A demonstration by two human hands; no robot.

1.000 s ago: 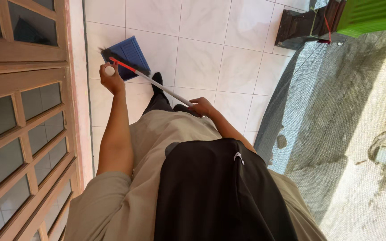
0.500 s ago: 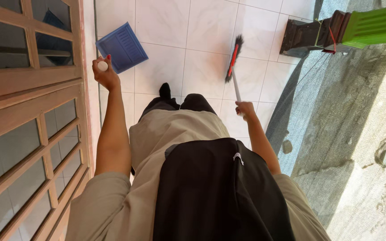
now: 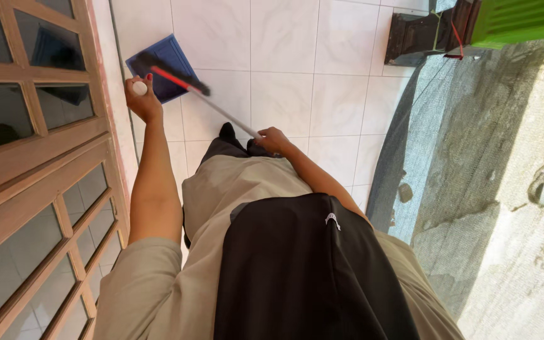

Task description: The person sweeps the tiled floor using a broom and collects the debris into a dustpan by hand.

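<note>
My left hand (image 3: 141,99) is raised and closed around the white top of a long handle; below it a blue dustpan (image 3: 158,63) sits on the white floor tiles near the wooden door. My right hand (image 3: 272,139) grips the pale shaft of a broom (image 3: 221,113). The shaft slants up and left to a red neck and a dark brush head (image 3: 174,75), which lies across the dustpan's open side. My dark shoe (image 3: 226,131) shows between the two hands.
A wooden door with glass panes (image 3: 39,145) fills the left side. White floor tiles (image 3: 284,63) stretch ahead. A dark wooden piece (image 3: 420,34) and a green object (image 3: 524,19) stand at top right. Grey mesh over rough ground (image 3: 473,164) lies at right.
Half a second ago the broom stood out to the right, brush head on the tiles. My right hand has swung it left, so the brush head now lies on the dustpan.
</note>
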